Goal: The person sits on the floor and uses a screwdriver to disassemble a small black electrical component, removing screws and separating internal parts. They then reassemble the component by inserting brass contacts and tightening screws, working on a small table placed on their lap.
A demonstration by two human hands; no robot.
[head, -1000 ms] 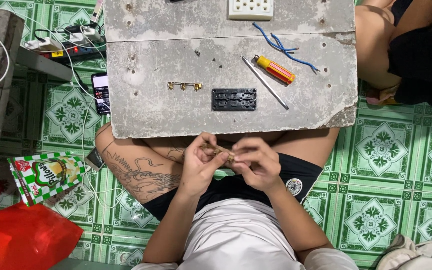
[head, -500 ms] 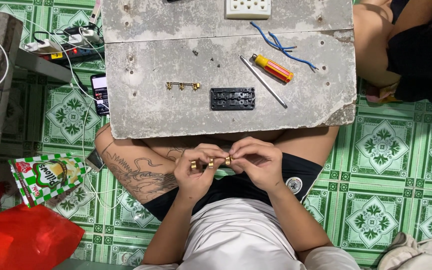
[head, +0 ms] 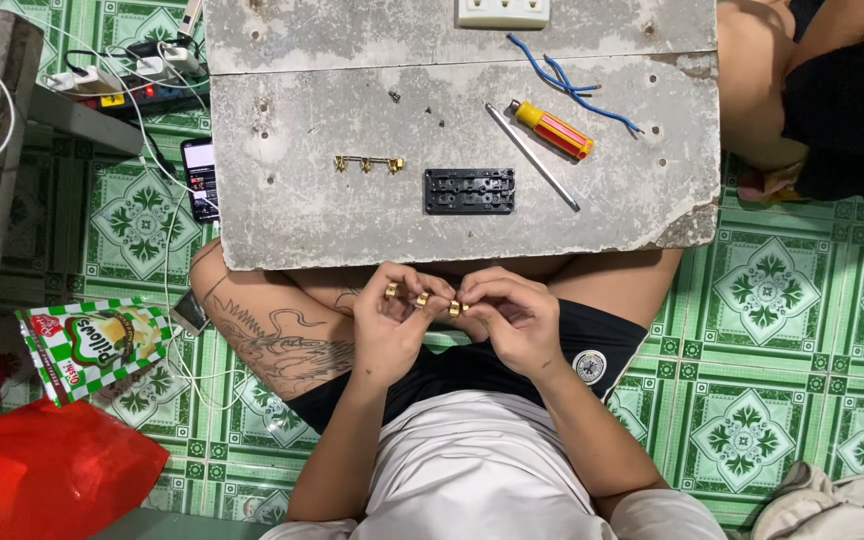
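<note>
Seen from above, a person sits cross-legged on a green patterned tile floor [head: 792, 330], both hands raised together just below the near edge of a grey concrete slab [head: 282, 210] at centre frame. The left hand [head: 399, 318] and the right hand [head: 507, 318] are each closed in a pinch on the ends of a thin brass contact strip [head: 422, 298], which spans the narrow gap between them and carries three small brass terminals. The strip is in the air over the lap, apart from the slab.

By the look of it, this is a fitting or adjusting step on the strip, with fingertips working at its ends. Any further handling would call for fine fingertip control, since the part is small and could drop into the lap.

On the slab, upper centre, lie a matching brass strip [head: 367, 163], a black plastic socket base [head: 469, 190], a screwdriver with a red and yellow handle [head: 547, 132], blue wires [head: 562, 80] and a white socket cover [head: 503, 11] at the top edge.

The slab's near edge runs just above the knuckles, its right corner chipped. Between the black base and that edge there is bare concrete. To the left of the frame are a phone [head: 201, 178], a power strip [head: 147, 85], a snack bag [head: 92, 343] and a red plastic bag [head: 42, 480]; another person's leg [head: 752, 80] crowds the upper right.
</note>
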